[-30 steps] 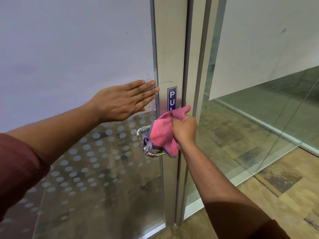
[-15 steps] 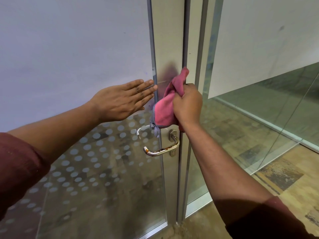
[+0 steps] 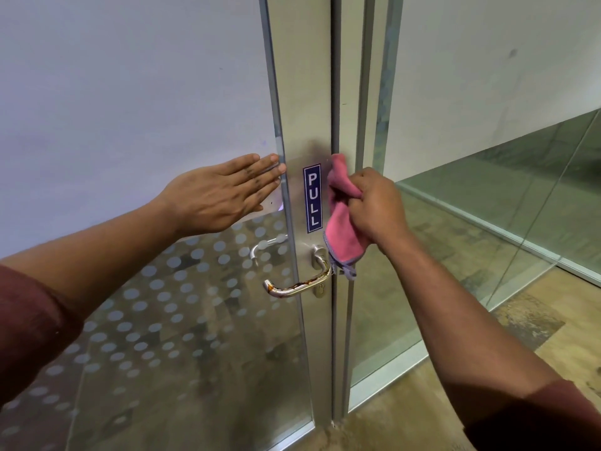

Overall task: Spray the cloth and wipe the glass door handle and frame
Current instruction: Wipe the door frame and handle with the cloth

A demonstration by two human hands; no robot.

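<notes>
My right hand (image 3: 374, 206) grips a bunched pink cloth (image 3: 341, 222) against the right edge of the metal door frame (image 3: 302, 92), just right of the blue PULL label (image 3: 312, 197). The cloth's grey-edged corner hangs down beside the base of the lever handle (image 3: 299, 284), which is metal with rusty stains. My left hand (image 3: 221, 193) lies flat with straight fingers on the frosted glass door (image 3: 130, 109), fingertips at the frame's left edge.
A fixed glass panel (image 3: 487, 206) with its own metal frame stands right of the door. The lower door glass carries a dotted pattern (image 3: 162, 304). A second handle (image 3: 263, 247) shows through the glass on the far side. Patterned floor lies at bottom right.
My right hand with the cloth went up the frame from the handle, then shifted right and a little down, uncovering the PULL label. My left hand stayed flat on the glass.
</notes>
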